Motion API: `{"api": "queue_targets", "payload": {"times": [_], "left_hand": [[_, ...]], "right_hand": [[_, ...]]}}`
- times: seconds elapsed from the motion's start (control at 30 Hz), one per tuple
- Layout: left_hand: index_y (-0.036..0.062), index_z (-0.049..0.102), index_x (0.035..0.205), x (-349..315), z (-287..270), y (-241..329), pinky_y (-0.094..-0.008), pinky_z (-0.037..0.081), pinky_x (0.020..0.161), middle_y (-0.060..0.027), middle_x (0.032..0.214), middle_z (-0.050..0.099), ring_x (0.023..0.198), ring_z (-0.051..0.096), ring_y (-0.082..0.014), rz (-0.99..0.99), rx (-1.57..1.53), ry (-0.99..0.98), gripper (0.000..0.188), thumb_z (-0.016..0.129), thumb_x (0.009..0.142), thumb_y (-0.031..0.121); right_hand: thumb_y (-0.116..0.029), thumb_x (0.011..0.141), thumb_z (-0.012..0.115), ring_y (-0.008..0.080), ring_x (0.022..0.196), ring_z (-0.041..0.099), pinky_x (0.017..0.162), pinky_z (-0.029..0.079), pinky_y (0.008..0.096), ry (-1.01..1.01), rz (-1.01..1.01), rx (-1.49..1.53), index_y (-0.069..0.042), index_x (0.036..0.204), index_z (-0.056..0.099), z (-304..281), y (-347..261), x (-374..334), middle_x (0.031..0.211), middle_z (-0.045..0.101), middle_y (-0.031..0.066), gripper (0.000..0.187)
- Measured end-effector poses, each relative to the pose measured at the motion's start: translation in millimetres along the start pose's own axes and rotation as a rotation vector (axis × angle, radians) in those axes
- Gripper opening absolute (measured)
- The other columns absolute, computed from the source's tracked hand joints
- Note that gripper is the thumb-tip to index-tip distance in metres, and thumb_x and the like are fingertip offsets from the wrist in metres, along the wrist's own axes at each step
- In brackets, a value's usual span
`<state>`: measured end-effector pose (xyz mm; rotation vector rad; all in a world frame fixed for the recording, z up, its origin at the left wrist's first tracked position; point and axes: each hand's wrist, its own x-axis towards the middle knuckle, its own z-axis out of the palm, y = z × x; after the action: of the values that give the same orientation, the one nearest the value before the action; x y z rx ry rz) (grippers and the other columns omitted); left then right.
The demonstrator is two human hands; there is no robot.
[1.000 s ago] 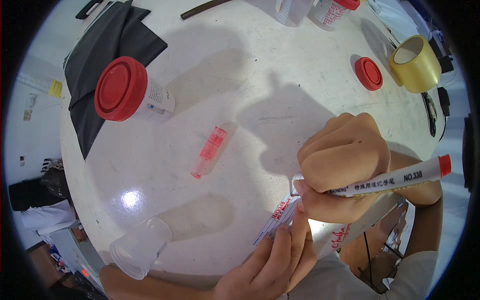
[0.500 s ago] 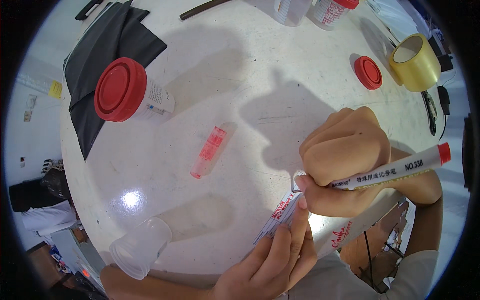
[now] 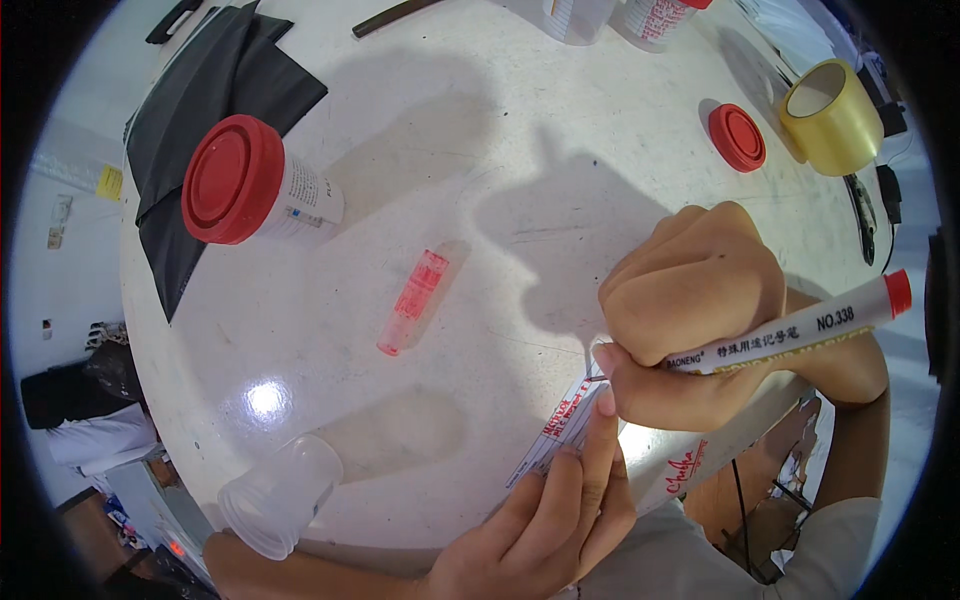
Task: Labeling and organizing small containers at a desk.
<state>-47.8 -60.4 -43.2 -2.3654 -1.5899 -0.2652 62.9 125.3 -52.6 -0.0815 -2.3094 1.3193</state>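
Observation:
My right hand (image 3: 690,300) is closed round a white marker pen (image 3: 790,335) with a red end. The pen's tip touches a label strip (image 3: 563,420) that carries red handwriting. Stretched across the lower part of that strip, the fingers of my left hand (image 3: 545,520) press it against the table, the index fingertip close to the pen tip. Part of the label is hidden under both hands. Left of my hands lies a translucent marker cap (image 3: 412,303) with red smudges. A clear plastic cup (image 3: 280,495) rests tilted near my left forearm.
A red-lidded specimen jar (image 3: 250,185) stands at left beside folded black sheets (image 3: 200,120). At the right are a red lid (image 3: 737,138), a yellow tape roll (image 3: 832,118) and a dark cutter (image 3: 860,218). More jars (image 3: 655,22) stand at the far edge. The white table (image 3: 480,400) curves toward me.
The pen's rear end has tipped slightly upward and to the right, and my right hand has shifted a little. My left hand stays on the label.

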Motion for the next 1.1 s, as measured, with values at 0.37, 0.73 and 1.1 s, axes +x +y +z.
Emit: {"api": "queue_targets", "payload": {"times": [0.37,0.73,1.1], "left_hand": [[0.0096,0.061,0.096,2.8,-0.4,-0.1,-0.0221,0.048,0.082,-0.0076,0.122,0.065,0.102,0.055,-0.0171,-0.007,-0.085,-0.035,0.011,0.056,0.087,0.015],[0.0100,0.062,0.094,4.4,1.4,-1.9,-0.0207,0.048,0.082,-0.0064,0.121,0.066,0.103,0.055,-0.0172,-0.001,-0.006,0.040,0.010,0.054,0.088,0.015],[0.0093,0.061,0.097,8.3,3.3,2.2,-0.0215,0.047,0.084,-0.0061,0.121,0.066,0.105,0.054,-0.0179,0.045,-0.036,0.017,0.013,0.053,0.089,0.015]], "right_hand": [[0.010,0.061,0.060,0.0206,0.032,0.030,0.034,0.020,0.0322,0.003,0.000,-0.070,-0.006,0.050,0.029,-2.4,-1.6,-2.3,0.043,0.029,0.0034,0.036],[0.010,0.061,0.059,0.0203,0.032,0.032,0.034,0.020,0.0325,0.012,0.032,-0.107,-0.008,0.050,0.028,-6.5,-2.3,-1.9,0.043,0.029,0.0027,0.037],[0.010,0.061,0.059,0.0199,0.031,0.033,0.034,0.020,0.0320,0.016,0.052,-0.156,-0.007,0.051,0.029,-10.8,-7.0,-10.1,0.043,0.030,0.0027,0.037]]}}
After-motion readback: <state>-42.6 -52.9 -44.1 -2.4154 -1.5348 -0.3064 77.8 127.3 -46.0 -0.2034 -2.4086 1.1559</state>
